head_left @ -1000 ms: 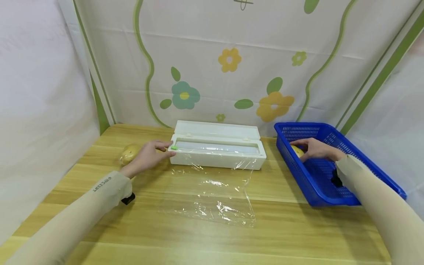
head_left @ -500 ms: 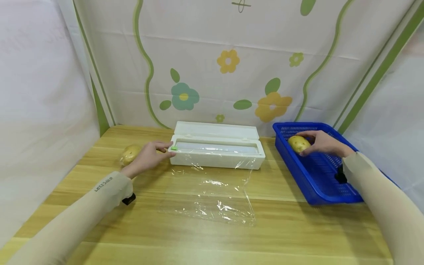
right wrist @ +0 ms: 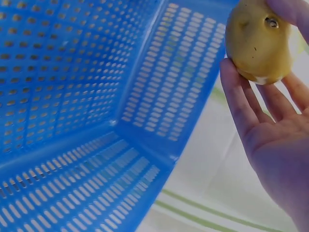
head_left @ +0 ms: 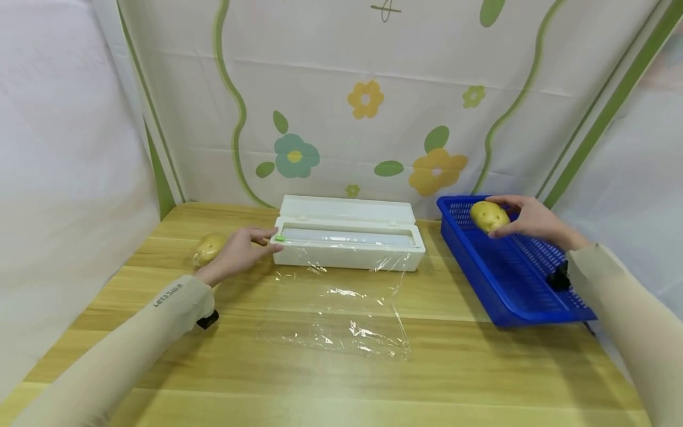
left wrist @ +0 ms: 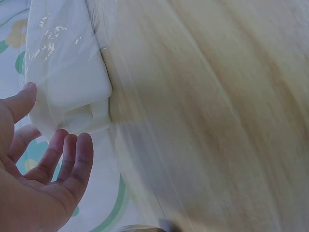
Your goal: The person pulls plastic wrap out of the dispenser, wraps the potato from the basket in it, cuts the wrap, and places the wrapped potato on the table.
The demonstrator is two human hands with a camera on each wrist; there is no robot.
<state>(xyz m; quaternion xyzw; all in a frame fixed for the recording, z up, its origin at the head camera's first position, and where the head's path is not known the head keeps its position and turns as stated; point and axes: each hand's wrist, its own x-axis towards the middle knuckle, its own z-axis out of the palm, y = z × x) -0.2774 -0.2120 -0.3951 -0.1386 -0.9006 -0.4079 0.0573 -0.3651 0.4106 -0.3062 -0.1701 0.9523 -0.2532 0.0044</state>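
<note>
Pinched by the right hand (head_left: 543, 224), the potato (head_left: 488, 216) might be dropped if slick; the box (head_left: 341, 257) is touched by the half-spread left hand (head_left: 240, 254).

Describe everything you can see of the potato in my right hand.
The potato is yellow and oval, its smooth-looking, slightly shiny skin marked by a few small pits. It looks whole, though part is hidden. The right hand grips it between thumb and fingers, at the far end of the blue basket.
</note>
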